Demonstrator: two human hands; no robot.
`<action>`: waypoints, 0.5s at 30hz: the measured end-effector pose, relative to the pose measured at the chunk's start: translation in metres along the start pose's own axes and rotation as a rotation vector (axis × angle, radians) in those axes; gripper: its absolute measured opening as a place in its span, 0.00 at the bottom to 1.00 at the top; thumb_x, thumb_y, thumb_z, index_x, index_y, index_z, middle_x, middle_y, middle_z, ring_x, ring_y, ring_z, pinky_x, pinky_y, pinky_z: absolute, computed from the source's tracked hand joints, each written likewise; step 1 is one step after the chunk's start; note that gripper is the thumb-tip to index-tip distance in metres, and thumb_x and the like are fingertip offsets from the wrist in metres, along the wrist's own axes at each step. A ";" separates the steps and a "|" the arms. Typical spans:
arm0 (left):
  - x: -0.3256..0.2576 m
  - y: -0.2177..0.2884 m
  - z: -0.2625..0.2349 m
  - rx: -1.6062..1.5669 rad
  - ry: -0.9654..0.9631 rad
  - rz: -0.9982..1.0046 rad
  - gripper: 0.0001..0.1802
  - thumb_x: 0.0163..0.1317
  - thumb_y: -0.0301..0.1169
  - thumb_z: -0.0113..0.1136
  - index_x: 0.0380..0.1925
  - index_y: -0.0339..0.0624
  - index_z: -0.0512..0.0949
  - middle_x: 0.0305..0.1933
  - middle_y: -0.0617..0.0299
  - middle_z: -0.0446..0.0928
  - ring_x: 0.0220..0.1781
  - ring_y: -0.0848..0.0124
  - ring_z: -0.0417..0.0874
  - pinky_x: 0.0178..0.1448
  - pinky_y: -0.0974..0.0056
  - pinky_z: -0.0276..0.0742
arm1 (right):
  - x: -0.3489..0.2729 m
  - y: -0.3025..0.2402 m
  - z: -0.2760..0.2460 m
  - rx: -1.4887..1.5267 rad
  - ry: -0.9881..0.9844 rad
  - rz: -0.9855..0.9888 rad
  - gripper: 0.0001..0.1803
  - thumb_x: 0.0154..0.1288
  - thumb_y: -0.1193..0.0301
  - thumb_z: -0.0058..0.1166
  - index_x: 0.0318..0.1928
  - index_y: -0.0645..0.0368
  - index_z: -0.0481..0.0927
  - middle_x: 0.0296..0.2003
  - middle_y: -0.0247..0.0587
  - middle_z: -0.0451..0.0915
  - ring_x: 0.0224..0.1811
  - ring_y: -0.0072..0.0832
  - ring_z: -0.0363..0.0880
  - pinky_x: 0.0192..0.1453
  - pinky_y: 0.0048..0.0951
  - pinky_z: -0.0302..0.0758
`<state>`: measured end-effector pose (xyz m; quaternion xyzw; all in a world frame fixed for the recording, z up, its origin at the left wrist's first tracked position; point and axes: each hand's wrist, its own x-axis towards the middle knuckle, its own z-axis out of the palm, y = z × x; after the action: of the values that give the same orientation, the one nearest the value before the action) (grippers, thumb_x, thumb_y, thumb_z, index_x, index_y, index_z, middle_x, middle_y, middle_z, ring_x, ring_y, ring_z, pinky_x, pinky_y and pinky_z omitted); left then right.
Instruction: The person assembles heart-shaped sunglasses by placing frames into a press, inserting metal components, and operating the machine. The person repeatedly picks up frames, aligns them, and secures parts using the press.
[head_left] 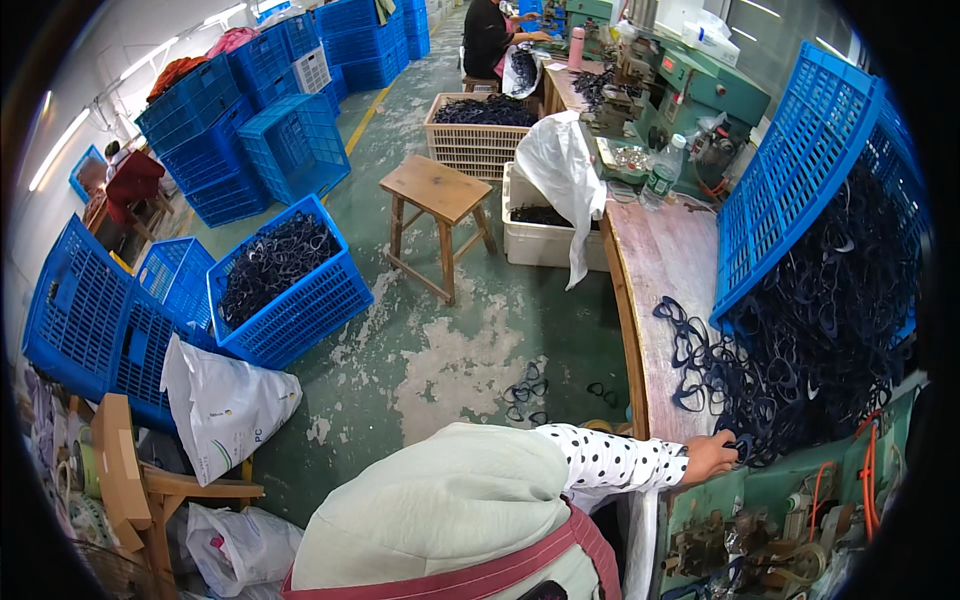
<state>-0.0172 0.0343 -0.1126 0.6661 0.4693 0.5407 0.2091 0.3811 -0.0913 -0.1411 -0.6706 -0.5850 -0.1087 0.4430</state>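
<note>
A heap of dark navy loops [825,320] spills out of a tipped blue plastic crate [795,175] onto the right-hand worktop [655,235], its lower edge reaching down to the right hand [710,457]. That hand lies at the near left fringe of the heap, palm down with the fingers bent and their tips against the outermost loops; most of the loops lie beyond it and to its right, and a looser scatter trails off above it across the worktop. I cannot tell whether the fingers have closed on a loop or only touch the heap. The hand comes out of a white sleeve with black dots [625,460], beside a pale garment with maroon trim [440,490]. Just below the hand and the heap stands a green machine [715,492] with orange tubes [870,480] at its right. Farther up the worktop a clear bottle [662,175] stands near more green machinery [700,85]. On the floor left of the worktop lie a few stray loops [527,391], and past them is a wooden stool [435,187]. Farther left, another blue crate [310,315] filled with similar dark pieces stands near a white sack [225,405]. At the far end, a co-worker in dark clothing [485,40] sits at the machines.
</note>
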 end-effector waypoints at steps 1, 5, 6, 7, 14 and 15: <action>0.003 0.013 -0.017 -0.003 -0.035 -0.027 0.15 0.60 0.35 0.62 0.45 0.48 0.72 0.49 0.46 0.70 0.41 0.45 0.79 0.41 0.47 0.75 | 0.003 0.000 0.004 0.012 -0.010 -0.004 0.19 0.68 0.63 0.55 0.49 0.67 0.79 0.43 0.56 0.82 0.42 0.45 0.80 0.51 0.38 0.76; 0.007 0.057 -0.057 0.072 -0.167 -0.228 0.28 0.61 0.39 0.61 0.59 0.50 0.65 0.38 0.50 0.80 0.36 0.46 0.81 0.38 0.47 0.74 | 0.013 0.004 0.012 0.041 -0.045 -0.022 0.19 0.69 0.64 0.53 0.53 0.66 0.78 0.47 0.55 0.81 0.45 0.44 0.80 0.54 0.35 0.75; 0.006 0.052 -0.047 0.127 -0.086 -0.153 0.29 0.62 0.42 0.60 0.61 0.47 0.65 0.26 0.53 0.80 0.33 0.46 0.81 0.37 0.48 0.74 | 0.019 0.007 0.015 0.053 -0.057 -0.031 0.19 0.69 0.65 0.53 0.54 0.65 0.77 0.47 0.55 0.80 0.46 0.43 0.80 0.55 0.35 0.75; 0.007 0.043 -0.037 0.094 -0.040 -0.067 0.24 0.62 0.40 0.60 0.56 0.45 0.69 0.33 0.52 0.81 0.35 0.49 0.82 0.36 0.48 0.74 | 0.026 0.009 0.019 0.068 -0.068 -0.041 0.19 0.69 0.65 0.52 0.55 0.65 0.77 0.48 0.55 0.80 0.47 0.43 0.80 0.56 0.34 0.75; -0.004 0.097 -0.006 -0.142 0.079 0.465 0.12 0.49 0.24 0.60 0.36 0.48 0.79 0.39 0.58 0.78 0.46 0.57 0.76 0.48 0.55 0.70 | 0.058 0.085 -0.023 0.394 -0.309 0.039 0.20 0.70 0.70 0.50 0.59 0.65 0.74 0.52 0.51 0.80 0.51 0.38 0.80 0.60 0.31 0.73; 0.000 0.091 -0.021 -0.066 0.139 0.531 0.14 0.45 0.22 0.60 0.35 0.47 0.81 0.38 0.58 0.80 0.44 0.56 0.78 0.46 0.55 0.71 | 0.070 -0.056 -0.023 0.540 -0.398 0.305 0.20 0.69 0.71 0.52 0.59 0.66 0.75 0.52 0.49 0.80 0.50 0.35 0.80 0.58 0.30 0.73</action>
<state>-0.0004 -0.0133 -0.0344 0.7199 0.2739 0.6359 0.0488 0.3606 -0.0635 -0.0550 -0.6171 -0.5607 0.2492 0.4926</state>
